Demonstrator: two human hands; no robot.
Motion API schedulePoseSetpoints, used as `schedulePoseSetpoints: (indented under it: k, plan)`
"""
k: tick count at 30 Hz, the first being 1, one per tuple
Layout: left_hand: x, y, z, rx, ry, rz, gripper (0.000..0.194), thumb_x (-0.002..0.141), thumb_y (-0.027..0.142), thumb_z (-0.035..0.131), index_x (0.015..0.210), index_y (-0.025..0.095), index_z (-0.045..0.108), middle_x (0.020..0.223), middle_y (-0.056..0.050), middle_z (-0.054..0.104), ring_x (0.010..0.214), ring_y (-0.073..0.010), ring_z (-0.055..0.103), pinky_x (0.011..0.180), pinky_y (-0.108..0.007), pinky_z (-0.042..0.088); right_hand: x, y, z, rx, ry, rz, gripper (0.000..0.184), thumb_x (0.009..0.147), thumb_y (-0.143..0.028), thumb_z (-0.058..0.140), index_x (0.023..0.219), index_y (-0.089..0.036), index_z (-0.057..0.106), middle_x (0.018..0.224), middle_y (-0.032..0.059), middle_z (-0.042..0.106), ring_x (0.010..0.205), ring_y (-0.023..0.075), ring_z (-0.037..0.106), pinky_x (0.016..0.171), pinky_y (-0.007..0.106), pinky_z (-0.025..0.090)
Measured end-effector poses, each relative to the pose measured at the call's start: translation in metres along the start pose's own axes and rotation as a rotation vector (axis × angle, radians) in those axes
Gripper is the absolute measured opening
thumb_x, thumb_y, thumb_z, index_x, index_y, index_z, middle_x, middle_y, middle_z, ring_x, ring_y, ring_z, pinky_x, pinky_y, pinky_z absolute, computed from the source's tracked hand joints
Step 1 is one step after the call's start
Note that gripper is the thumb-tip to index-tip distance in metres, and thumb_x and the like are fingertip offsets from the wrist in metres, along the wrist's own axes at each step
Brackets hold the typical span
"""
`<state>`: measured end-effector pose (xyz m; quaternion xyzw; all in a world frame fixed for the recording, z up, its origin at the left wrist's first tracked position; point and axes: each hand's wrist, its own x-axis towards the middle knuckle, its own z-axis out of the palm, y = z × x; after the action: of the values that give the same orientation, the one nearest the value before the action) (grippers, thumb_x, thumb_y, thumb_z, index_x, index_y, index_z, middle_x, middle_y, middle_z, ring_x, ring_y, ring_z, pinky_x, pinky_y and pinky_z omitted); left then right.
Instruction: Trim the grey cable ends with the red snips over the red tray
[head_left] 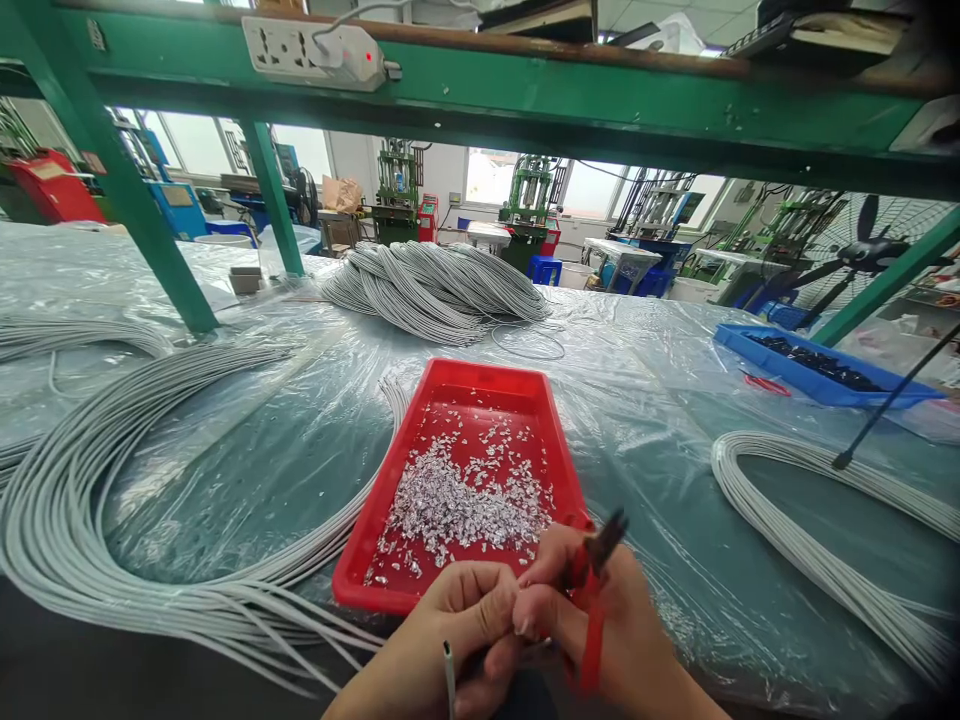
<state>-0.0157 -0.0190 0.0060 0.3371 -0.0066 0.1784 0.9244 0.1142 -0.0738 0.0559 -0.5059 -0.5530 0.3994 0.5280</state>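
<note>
My left hand (469, 625) is closed, thumb and fingers pinched on a thin grey cable (450, 675), whose dark-tipped cut end stands up beside the palm. Fingertips of my right hand (626, 610) meet those of the left at a small piece too hidden to make out. Tucked in my right hand is a pair of red-handled cutting pliers (604, 540), its dark jaws pointing up and away. Just beyond both hands lies a red tray (442, 375) with many silvery foil scraps (465, 500) in it.
Bundled grey cables lie at left (52, 480), at right (757, 480) and in a heap (442, 285) behind the tray. A blue tray (892, 390) of black parts sits at the right. Green shelf framing (525, 95) with a power strip (311, 55) crosses overhead.
</note>
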Motion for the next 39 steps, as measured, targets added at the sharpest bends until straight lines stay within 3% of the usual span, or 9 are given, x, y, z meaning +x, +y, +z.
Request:
schedulePoseSetpoints:
  k: [5,11,16,20,27,31,34,36,39]
  plan:
    - [0.002,-0.003,0.002,0.047,0.076,0.129,0.037,0.081,0.04,0.066,0.069,0.013,0.045,0.049,0.006,0.04,0.03,0.001,0.026,0.031,-0.011,0.019,0.0,-0.001,-0.005,-0.239,0.16,-0.277,0.026,0.069,-0.025,0.076,0.057,-0.013,0.056,0.05,-0.001,0.05,0.046,0.0077,0.043,0.045,0.016,0.033]
    - [0.001,-0.001,0.009,0.286,0.318,0.235,0.034,0.078,0.042,0.069,0.074,0.013,0.052,0.051,0.006,0.04,0.042,-0.0012,0.032,0.041,-0.012,0.025,0.001,-0.005,-0.005,-0.361,0.146,-0.332,0.029,0.078,-0.03,0.071,0.058,-0.013,0.058,0.049,-0.0013,0.05,0.045,0.0071,0.042,0.044,0.017,0.033]
    - [-0.004,0.014,0.015,0.73,0.556,0.46,0.021,0.079,0.031,0.069,0.072,0.011,0.065,0.069,-0.002,0.05,0.063,-0.0072,0.047,0.056,-0.016,0.038,0.007,-0.021,-0.016,-0.44,-0.061,-0.135,0.032,0.081,-0.038,0.064,0.063,-0.012,0.058,0.05,-0.0007,0.05,0.046,0.0086,0.044,0.044,0.018,0.036]
    - [-0.006,0.015,0.012,0.628,0.595,0.389,0.032,0.078,0.042,0.067,0.084,0.011,0.071,0.064,0.001,0.045,0.044,-0.0021,0.037,0.04,-0.016,0.026,0.026,-0.021,-0.039,-0.598,-0.079,0.019,0.026,0.083,-0.035,0.054,0.069,-0.013,0.053,0.061,0.0017,0.052,0.053,0.0109,0.042,0.046,0.021,0.036]
    - [-0.005,0.012,0.016,0.422,0.689,0.272,0.049,0.07,0.051,0.072,0.097,0.011,0.064,0.047,0.006,0.043,0.037,-0.0009,0.033,0.036,-0.011,0.022,0.045,-0.014,-0.059,-0.995,-0.054,0.059,0.04,0.08,-0.033,0.052,0.051,-0.019,0.028,0.049,-0.0005,0.033,0.049,0.0105,0.024,0.047,0.027,0.014]
    - [-0.006,0.014,0.015,0.413,0.663,0.322,0.043,0.07,0.048,0.073,0.089,0.012,0.063,0.054,0.006,0.042,0.039,0.0002,0.034,0.036,-0.01,0.027,0.023,-0.013,-0.062,-0.893,-0.193,0.053,0.02,0.084,-0.031,0.054,0.098,-0.017,0.052,0.071,0.0017,0.055,0.064,0.015,0.05,0.056,0.025,0.039]
    - [-0.008,0.016,0.013,0.442,0.588,0.342,0.04,0.073,0.048,0.071,0.089,0.012,0.063,0.058,0.006,0.042,0.04,0.0003,0.036,0.036,-0.01,0.029,-0.012,-0.001,-0.071,-0.634,-0.26,0.073,0.063,0.083,-0.028,0.057,0.138,-0.022,0.027,0.121,0.0121,0.054,0.101,0.0216,0.058,0.084,0.031,0.05]
    - [-0.008,0.016,0.015,0.429,0.589,0.32,0.04,0.072,0.047,0.072,0.089,0.013,0.062,0.059,0.006,0.043,0.039,0.0008,0.035,0.036,-0.009,0.028,-0.032,0.006,-0.074,-0.594,-0.277,0.061,0.083,0.08,-0.039,0.063,0.147,-0.033,0.015,0.148,0.0083,0.029,0.126,0.0268,0.043,0.1,0.036,0.042]
    - [-0.008,0.017,0.022,0.38,0.629,0.295,0.038,0.069,0.045,0.075,0.085,0.013,0.063,0.058,0.006,0.042,0.039,0.0024,0.033,0.036,-0.008,0.025,-0.042,0.002,-0.065,-0.696,-0.21,0.036,0.068,0.073,-0.046,0.065,0.135,-0.027,0.043,0.128,0.0139,0.053,0.108,0.0333,0.057,0.088,0.04,0.05]
